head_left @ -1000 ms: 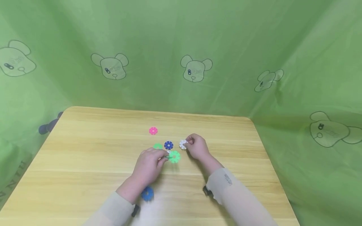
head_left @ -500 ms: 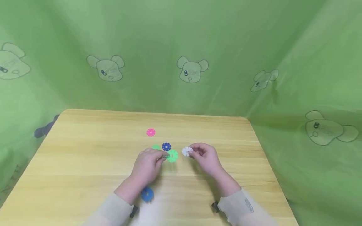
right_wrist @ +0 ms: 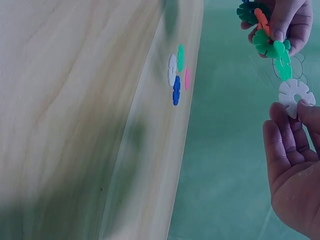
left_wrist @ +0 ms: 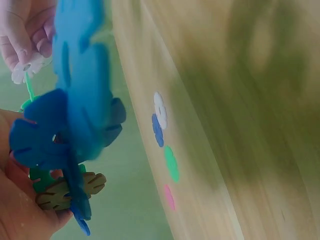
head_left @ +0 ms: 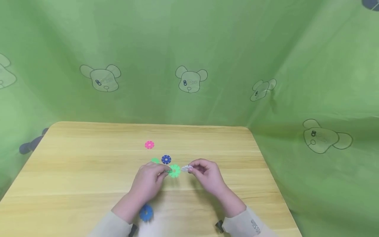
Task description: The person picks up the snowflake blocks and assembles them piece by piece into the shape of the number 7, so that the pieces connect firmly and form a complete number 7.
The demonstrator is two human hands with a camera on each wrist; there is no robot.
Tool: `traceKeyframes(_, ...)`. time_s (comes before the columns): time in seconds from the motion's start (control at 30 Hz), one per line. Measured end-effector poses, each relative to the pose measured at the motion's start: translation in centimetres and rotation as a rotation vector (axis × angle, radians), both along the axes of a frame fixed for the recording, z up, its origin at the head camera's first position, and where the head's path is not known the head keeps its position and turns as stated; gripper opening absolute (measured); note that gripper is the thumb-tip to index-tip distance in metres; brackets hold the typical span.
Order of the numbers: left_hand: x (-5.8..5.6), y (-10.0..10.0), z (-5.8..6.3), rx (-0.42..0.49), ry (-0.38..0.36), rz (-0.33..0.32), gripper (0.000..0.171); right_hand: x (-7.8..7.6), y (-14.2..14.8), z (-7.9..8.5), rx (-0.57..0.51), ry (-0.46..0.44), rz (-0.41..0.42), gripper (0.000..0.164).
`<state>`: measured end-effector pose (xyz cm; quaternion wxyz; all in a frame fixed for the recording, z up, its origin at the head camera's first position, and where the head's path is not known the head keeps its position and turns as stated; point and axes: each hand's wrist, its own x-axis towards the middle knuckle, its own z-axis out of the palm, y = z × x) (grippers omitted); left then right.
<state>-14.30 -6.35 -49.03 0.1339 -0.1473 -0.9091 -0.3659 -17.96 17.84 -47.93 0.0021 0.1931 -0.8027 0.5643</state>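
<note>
My left hand (head_left: pixel 149 179) pinches a cluster of joined notched snowflake discs. A bright green disc (head_left: pixel 175 171) juts out at its right end, and a blue disc (head_left: pixel 146 213) hangs out below the wrist. The left wrist view also shows a brown disc (left_wrist: pixel 55 195) in the cluster, and the right wrist view an orange disc (right_wrist: pixel 261 21). Between thumb and fingers, my right hand (head_left: pixel 208 176) pinches a white snowflake disc (head_left: pixel 186 169), tilted nearly edge-on in the head view. In the right wrist view its rim is right at the green disc's edge.
Loose discs lie flat on the wooden table (head_left: pixel 88 158) beyond the hands: a pink one (head_left: pixel 149 144), a dark blue one (head_left: pixel 166 159), a green one (head_left: pixel 155 160), and another white one (left_wrist: pixel 160 110). Green printed cloth (head_left: pixel 148 39) surrounds the table.
The right hand has drawn the white disc nearer the body, then left toward the green disc, tilting it from face-on to nearly edge-on. The left hand keeps its hold. The head view has shifted slightly.
</note>
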Motion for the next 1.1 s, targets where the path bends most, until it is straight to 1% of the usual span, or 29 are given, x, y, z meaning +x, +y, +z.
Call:
traceKeyframes(0.17, 0.0, -0.1, 0.2, 0.007, -0.013, -0.012, 0.011, 0.1, -0.1, 0.0, -0.003, -0.003, 0.005, 0.01)
traceKeyframes(0.33, 0.1, -0.2, 0.2, 0.019, -0.005, -0.018, 0.011, 0.2, -0.2, 0.1, -0.012, 0.0, 0.004, 0.011)
traceKeyframes(0.57, 0.1, 0.0, 0.4, 0.041, -0.008, -0.02, 0.012, 0.5, 0.0, -0.1, -0.059, 0.012, 0.001, 0.011)
traceKeyframes(0.73, 0.1, 0.2, 0.6, 0.045, -0.016, -0.017, 0.011, 0.7, 0.1, -0.1, -0.111, 0.001, 0.008, 0.01)
traceKeyframes(0.87, 0.1, 0.3, 0.7, 0.037, -0.027, -0.018, 0.011, 0.9, 0.0, 0.0, -0.129, -0.011, 0.021, 0.009)
traceKeyframes(1.1, 0.0, 0.5, 0.8, 0.037, -0.027, -0.033, 0.011, 1.1, 0.0, -0.1, -0.091, -0.015, 0.018, 0.009)
